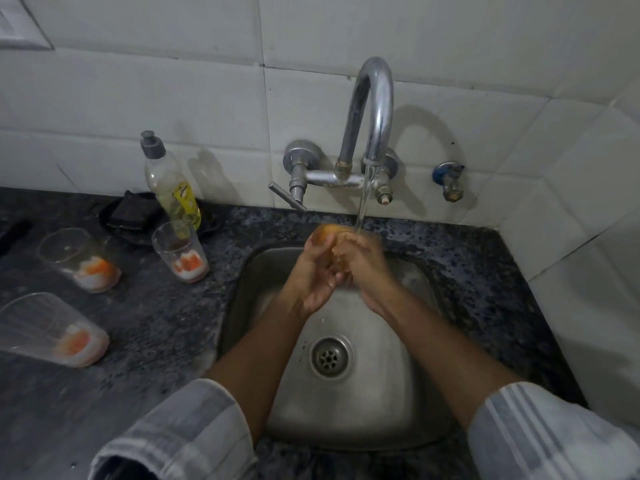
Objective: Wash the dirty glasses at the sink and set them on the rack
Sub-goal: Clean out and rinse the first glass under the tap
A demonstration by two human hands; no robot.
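Over the steel sink (408, 393), both my hands hold one glass (327, 233) under the running water. The glass is blurred; only its orange-tinted end shows above my fingers. My left hand (311, 275) grips it from the left and my right hand (365, 268) wraps it from the right, fingers curled. Three dirty glasses with orange and white residue stand on the dark counter to the left: one (181, 252) near the sink, one (81, 259) farther left, one (48, 330) at the left edge. No rack is in view.
The tap (374, 109) pours a thin stream onto my hands. A dish soap bottle (171, 183) and a dark sponge (133, 211) in a dish stand against the tiled wall. A small blue valve (450, 180) sticks out on the right. A tiled wall bounds the counter's right side.
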